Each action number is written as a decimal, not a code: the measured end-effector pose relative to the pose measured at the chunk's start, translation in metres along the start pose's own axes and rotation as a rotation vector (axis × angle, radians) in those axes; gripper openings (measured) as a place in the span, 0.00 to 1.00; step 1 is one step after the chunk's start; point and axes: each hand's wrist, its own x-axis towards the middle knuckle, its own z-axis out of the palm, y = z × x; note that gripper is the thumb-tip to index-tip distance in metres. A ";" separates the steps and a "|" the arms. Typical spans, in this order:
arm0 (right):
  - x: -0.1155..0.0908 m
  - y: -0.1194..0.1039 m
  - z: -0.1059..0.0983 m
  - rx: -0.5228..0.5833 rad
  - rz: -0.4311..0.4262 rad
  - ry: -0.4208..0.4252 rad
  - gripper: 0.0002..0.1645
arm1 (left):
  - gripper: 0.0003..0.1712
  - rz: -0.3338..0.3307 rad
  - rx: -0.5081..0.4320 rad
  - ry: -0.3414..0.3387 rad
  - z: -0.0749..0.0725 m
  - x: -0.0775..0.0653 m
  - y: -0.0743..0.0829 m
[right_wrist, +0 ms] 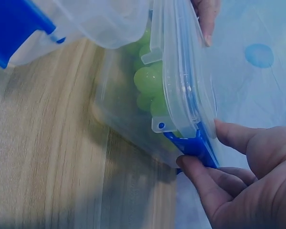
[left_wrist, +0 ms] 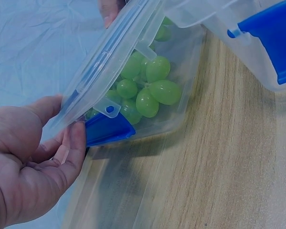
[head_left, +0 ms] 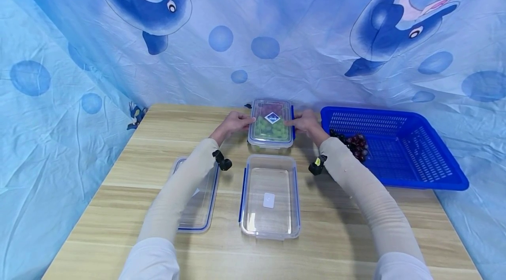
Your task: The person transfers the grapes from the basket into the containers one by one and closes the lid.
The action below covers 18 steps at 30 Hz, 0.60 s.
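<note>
In the head view, the grape box (head_left: pixel 271 133) stands at the back of the table (head_left: pixel 221 258), lid on, between the left hand (head_left: pixel 236 122) and right hand (head_left: pixel 306 122). Green grapes show through it, with reddish ones behind. An uncovered front box (head_left: pixel 270 225) sits nearer; a loose lid (head_left: pixel 203 205) lies partly under the left forearm. The basket (head_left: pixel 389 157) holds dark grapes (head_left: pixel 357 145), some hidden by the right arm.

In the left wrist view, the left thumb is at the rim of the fitted lid (left_wrist: pixel 105 62), fingers curled at the left latch (left_wrist: pixel 107 131): a narrow grip. Whether it is fastened, I cannot tell.

In the right wrist view, the right hand pinches likewise around the right latch (right_wrist: pixel 193 145); the far fingertips are hidden. The step looks like securing the side latches; the next move calls for even pressure until both catch.
</note>
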 end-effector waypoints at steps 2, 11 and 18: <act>0.000 -0.001 0.000 -0.018 -0.001 0.012 0.31 | 0.19 0.000 -0.004 0.000 0.000 -0.001 0.001; -0.004 -0.002 0.001 -0.052 -0.031 0.041 0.29 | 0.21 0.011 0.011 -0.002 -0.001 -0.003 0.001; -0.004 -0.001 0.000 -0.024 -0.040 0.012 0.31 | 0.43 0.056 -0.005 0.019 -0.005 -0.002 -0.006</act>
